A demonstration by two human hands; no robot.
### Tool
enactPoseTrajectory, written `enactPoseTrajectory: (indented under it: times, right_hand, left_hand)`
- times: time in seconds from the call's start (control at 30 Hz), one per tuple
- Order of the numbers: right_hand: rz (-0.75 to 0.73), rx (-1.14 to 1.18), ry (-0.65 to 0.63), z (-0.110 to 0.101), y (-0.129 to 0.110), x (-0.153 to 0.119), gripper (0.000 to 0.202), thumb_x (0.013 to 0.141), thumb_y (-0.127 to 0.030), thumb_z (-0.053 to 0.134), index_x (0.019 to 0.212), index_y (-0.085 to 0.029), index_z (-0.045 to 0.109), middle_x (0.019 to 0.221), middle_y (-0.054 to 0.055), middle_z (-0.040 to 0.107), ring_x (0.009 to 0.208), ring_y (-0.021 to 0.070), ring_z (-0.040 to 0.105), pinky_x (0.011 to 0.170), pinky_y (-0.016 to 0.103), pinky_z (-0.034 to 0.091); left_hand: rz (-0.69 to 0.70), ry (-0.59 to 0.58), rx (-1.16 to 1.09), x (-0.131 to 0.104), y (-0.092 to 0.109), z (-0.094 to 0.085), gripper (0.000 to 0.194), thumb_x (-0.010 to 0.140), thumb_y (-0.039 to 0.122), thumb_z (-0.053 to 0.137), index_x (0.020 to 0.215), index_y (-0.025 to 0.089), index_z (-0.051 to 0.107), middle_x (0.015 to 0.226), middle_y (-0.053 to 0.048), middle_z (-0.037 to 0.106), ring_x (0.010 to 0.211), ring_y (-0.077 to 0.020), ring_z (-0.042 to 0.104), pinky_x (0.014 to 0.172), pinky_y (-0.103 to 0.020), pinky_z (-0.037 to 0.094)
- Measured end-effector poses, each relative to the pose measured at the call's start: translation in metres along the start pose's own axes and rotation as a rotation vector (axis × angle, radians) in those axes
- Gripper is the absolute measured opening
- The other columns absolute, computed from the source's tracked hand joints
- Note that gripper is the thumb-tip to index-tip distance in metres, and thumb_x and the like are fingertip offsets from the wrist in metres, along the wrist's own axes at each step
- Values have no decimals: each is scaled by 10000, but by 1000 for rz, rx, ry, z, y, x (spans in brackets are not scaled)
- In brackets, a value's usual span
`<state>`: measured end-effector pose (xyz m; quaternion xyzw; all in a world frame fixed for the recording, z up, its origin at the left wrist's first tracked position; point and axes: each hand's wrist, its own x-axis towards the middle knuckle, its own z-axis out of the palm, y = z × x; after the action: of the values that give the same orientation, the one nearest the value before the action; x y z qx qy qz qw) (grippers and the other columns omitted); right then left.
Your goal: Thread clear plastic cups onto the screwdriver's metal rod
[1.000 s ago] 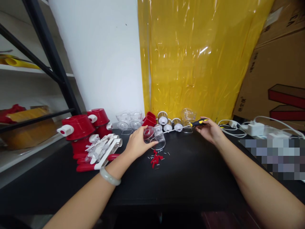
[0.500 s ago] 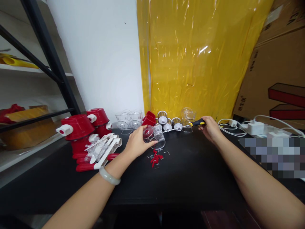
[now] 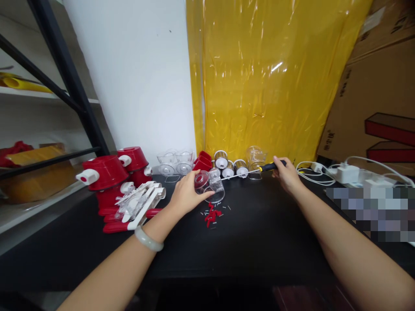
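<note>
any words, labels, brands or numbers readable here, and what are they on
"EA", perhaps: tilted, blurred, upper part of the cardboard box.
Small dark characters on the box's left side: too small and blurred to read.
Screwdriver: no legible text.

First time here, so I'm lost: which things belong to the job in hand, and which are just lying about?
In the job:
clear plastic part, in the left hand
screwdriver, in the right hand
likely the small red pieces nearby

Apparently just lying about:
white adapter
cardboard box
</note>
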<state>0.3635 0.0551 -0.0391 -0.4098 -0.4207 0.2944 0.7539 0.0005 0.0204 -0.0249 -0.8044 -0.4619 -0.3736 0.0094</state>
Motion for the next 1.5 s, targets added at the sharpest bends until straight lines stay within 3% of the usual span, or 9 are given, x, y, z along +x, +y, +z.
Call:
enactPoseTrajectory:
  times: [0.27, 0.4, 0.53, 0.63, 0.8, 0.93, 1.03, 1.13, 1.5]
  right_hand:
    - [113, 301, -91, 0, -13, -8, 298, 606, -284, 753, 802, -248, 531, 646, -53, 543, 486, 98, 492, 442, 237, 443]
    - [89, 332, -140, -1, -18, -9, 252, 669, -420, 718, 779, -225, 600, 673, -9, 568, 568, 130, 552, 457, 247, 462]
    - [9, 143, -13, 3, -14, -7, 384, 738, -581, 687, 699, -210, 592, 506, -42, 448, 394, 75, 369, 370, 217, 368]
    - [52, 115, 27, 5, -13, -7, 302, 656, -430, 792, 705, -222, 579, 481, -75, 420, 377, 60, 335, 384, 206, 382]
    - [160, 331, -65, 1, -20, -10, 323, 518, -277, 783, 760, -234, 574, 664, -44, 579, 557, 119, 557, 477, 247, 486]
    - [144, 297, -116, -1, -19, -9, 349, 655, -516, 732, 765, -223, 579, 652, -16, 577, 548, 130, 567, 473, 263, 488]
    - [67, 118, -42, -1, -13, -6, 475, 710, -681, 675, 716, -224, 546, 473, -58, 437, 378, 87, 400, 388, 233, 399]
    - [44, 0, -17, -1, -7, -5, 444, 669, -593, 775, 682, -231, 518, 381, -102, 314, 325, 63, 291, 372, 212, 367]
    - [119, 129, 47, 7, -13, -8, 249, 719, -360, 728, 706, -224, 520, 451, -81, 406, 386, 64, 366, 406, 193, 420]
  left_hand:
    - [7, 2, 3, 0, 0, 0, 773, 715, 591, 757, 1309, 183, 477, 1304, -156, 609, 1209, -364, 579, 1012, -535, 457]
    - [7, -1, 11, 0, -1, 1, 770, 720, 589, 756, 1305, 174, 475, 1310, -159, 606, 1215, -361, 575, 1010, -532, 458]
    - [8, 4, 9, 0, -2, 2, 772, 717, 598, 755, 1302, 177, 477, 1291, -156, 616, 1196, -360, 587, 995, -534, 467]
    - [18, 3, 12, 0, -1, 1, 776, 714, 591, 761, 1305, 176, 474, 1296, -152, 613, 1203, -358, 584, 1003, -527, 464]
    - [17, -6, 22, 0, -1, 1, 779, 715, 590, 761, 1307, 175, 470, 1306, -149, 610, 1211, -355, 580, 1010, -520, 463]
    - [18, -3, 22, 0, -2, 1, 780, 714, 600, 757, 1304, 172, 478, 1305, -155, 610, 1213, -360, 578, 1005, -524, 466]
    - [32, 1, 11, 0, -2, 1, 786, 711, 600, 759, 1309, 174, 479, 1296, -154, 614, 1197, -356, 586, 1002, -525, 467]
    - [25, 0, 2, 0, -1, 1, 785, 713, 596, 757, 1318, 182, 479, 1300, -154, 612, 1201, -363, 583, 1001, -538, 463]
    - [10, -16, 14, 1, 0, 0, 788, 711, 601, 754, 1319, 186, 474, 1308, -153, 608, 1209, -365, 577, 1007, -535, 456]
